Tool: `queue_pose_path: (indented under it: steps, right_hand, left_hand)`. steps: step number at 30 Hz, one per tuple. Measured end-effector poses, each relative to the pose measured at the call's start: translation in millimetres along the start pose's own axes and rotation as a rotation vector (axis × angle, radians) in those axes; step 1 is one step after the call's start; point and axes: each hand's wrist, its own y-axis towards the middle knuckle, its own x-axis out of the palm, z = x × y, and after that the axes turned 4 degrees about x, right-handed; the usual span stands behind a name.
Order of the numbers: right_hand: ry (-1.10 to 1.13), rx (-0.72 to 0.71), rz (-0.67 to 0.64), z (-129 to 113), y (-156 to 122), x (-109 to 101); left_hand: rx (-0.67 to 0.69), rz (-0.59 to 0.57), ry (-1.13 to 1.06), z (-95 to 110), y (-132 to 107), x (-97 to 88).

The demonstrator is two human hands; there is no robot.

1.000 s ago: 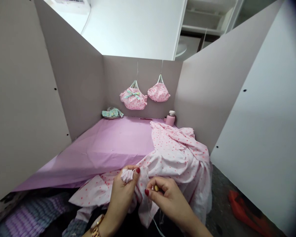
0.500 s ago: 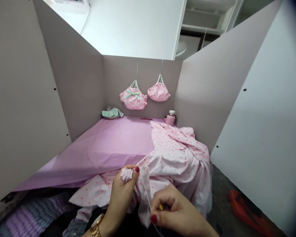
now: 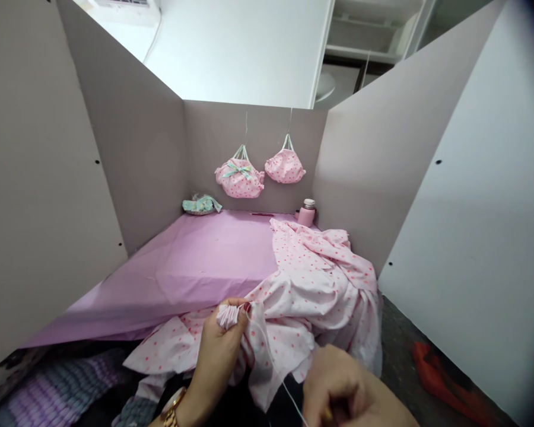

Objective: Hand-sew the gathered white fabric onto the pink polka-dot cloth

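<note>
My left hand [image 3: 225, 332] is closed on the pink dotted fabric [image 3: 311, 296], and a bunch of tight pleats shows above its fist. From beside the left thumb a white thread [image 3: 273, 360] runs down to the right, toward my right hand [image 3: 349, 388]. That hand is curled shut at the bottom edge, smeared by motion, and the thread leads to its fingers. A gold-coloured spot shows inside the curled fingers; its kind is unclear. Whether a needle is there I cannot see. Fabric spreads from my lap up over the table's right side.
A lilac cloth [image 3: 222, 249] covers the table between grey panels [image 3: 374, 160]. Two dotted pouches [image 3: 240, 178] hang on the back panel. At the back stand a pink bottle [image 3: 307, 213], a dark red pen-like stick [image 3: 262, 214] and a green patterned bundle [image 3: 202, 205].
My right hand has moved down and to the right, away from the left, with the thread stretching after it. The left hand keeps its grip on the pleated fabric in the same place.
</note>
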Motion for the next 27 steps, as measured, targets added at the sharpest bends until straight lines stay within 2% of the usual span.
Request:
queue_pose_path:
  steps: [3, 4, 5, 6, 10, 15, 20, 24, 27]
  right_hand:
    - [0.138, 0.010, 0.446, 9, 23, -8]
    - [0.190, 0.016, 0.563, 13, 31, -11]
    - [0.237, 0.023, 0.624, 18, 39, -13]
    - [0.282, 0.040, 0.632, 24, 46, -15]
    - [0.401, 0.109, 0.504, 41, 58, -15]
    - [0.356, 0.067, 0.619, 41, 51, -14]
    - [0.274, 0.043, 0.693, 38, 45, -16]
    - [0.169, 0.040, 0.712, 40, 46, -16]
    - [0.032, -0.022, 0.752, 33, 42, -13]
  left_hand:
    - [-0.021, -0.063, -0.042, -2, -1, -0.5]
    - [-0.027, -0.088, -0.054, -2, -1, -0.5]
    - [-0.029, -0.111, -0.063, -1, -1, -0.3]
    - [-0.029, -0.130, -0.070, 0, -2, -0.2]
    - [-0.015, -0.175, -0.060, 4, -2, 0.5]
    - [-0.031, -0.147, -0.033, 2, -1, 0.5]
    - [-0.046, -0.173, -0.012, 4, -1, 1.2]
    - [-0.062, -0.183, -0.023, 8, -1, 1.2]
    - [-0.069, -0.174, -0.034, 8, 0, 0.9]
